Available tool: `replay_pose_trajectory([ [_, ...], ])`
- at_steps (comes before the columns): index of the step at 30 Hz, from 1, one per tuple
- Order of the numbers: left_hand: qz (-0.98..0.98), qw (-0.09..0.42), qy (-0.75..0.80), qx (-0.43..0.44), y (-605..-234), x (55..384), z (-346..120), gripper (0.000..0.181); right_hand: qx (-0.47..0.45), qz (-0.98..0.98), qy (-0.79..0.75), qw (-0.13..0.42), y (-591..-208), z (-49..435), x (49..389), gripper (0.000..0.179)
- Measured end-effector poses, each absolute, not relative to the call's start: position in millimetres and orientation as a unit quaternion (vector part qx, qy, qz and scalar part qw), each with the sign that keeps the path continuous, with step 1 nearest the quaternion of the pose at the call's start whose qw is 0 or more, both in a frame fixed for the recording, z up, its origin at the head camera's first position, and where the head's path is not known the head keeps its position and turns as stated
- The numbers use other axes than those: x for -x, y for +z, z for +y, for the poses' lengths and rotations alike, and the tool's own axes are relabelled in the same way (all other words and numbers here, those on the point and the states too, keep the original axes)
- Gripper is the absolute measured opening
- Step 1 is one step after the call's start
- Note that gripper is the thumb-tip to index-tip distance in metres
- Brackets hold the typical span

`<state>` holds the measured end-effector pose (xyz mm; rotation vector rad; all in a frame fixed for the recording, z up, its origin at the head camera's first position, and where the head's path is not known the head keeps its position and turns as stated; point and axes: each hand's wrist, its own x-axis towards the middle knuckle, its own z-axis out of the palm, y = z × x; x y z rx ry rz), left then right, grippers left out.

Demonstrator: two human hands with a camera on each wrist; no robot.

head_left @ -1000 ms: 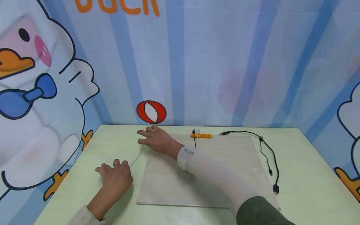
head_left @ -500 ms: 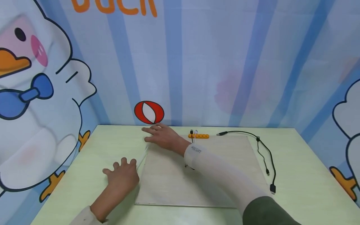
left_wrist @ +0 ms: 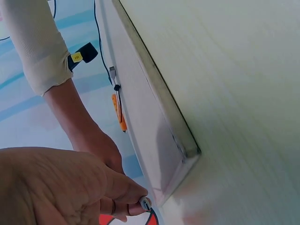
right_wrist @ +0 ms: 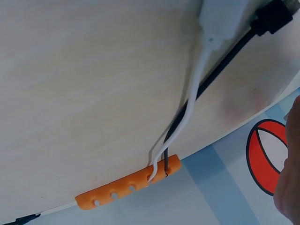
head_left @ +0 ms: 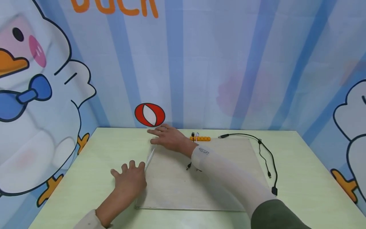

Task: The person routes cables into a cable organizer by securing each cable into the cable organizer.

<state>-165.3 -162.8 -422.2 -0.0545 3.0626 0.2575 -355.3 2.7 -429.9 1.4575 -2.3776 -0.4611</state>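
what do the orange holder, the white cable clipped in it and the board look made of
Orange holder: probably silicone or rubber, matte, rounded and moulded-looking. White cable: likely plastic-sheathed, smooth, curving evenly. Board: perhaps wood or laminate, pale, faintly streaked.

We find: pale rectangular board (head_left: 171, 190), matt, wood-grained; near its left edge, silvery metal-like plug (left_wrist: 145, 203); far edge, smooth orange plastic strip (right_wrist: 123, 191).

Right hand (right_wrist: 289, 176) was cut off by the right wrist view's side edge, white plug (right_wrist: 224, 18) by its top edge, in the head view sleeve (head_left: 230, 178) hid part of board (head_left: 168, 194), white cord (head_left: 150, 158) was lost behind left hand (head_left: 130, 179), orange letters (head_left: 132, 12) were cut above
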Motion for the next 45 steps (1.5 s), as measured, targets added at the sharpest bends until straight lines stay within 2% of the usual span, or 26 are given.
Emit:
replay_pose_trajectory([
  [9, 0.997, 0.013, 0.081, -0.010, -424.4, 159.2, -150.1, 0.022, -0.518, -0.828, -0.156, 0.150, -428.3, 13.9, 353.4, 0.040],
  [18, 0.997, 0.004, 0.075, -0.035, -427.1, 156.2, -131.6, 0.017, -0.528, -0.811, -0.179, 0.175, -426.5, 23.9, 355.9, 0.036],
  [24, 0.996, 0.001, 0.080, -0.044, -431.1, 155.5, -123.4, 0.015, -0.530, -0.813, -0.174, 0.166, -427.8, 31.4, 353.5, 0.040],
  [30, 0.995, -0.016, 0.084, -0.052, -432.4, 154.3, -117.1, 0.013, -0.539, -0.805, -0.172, 0.182, -430.1, 38.4, 355.0, 0.033],
  [36, 0.994, -0.021, 0.089, -0.054, -428.7, 154.6, -108.4, 0.017, -0.543, -0.796, -0.176, 0.202, -431.7, 49.2, 358.4, 0.032],
  [45, 0.993, -0.031, 0.086, -0.074, -423.9, 158.8, -91.3, 0.019, -0.532, -0.807, -0.171, 0.192, -429.0, 68.1, 358.7, 0.030],
])
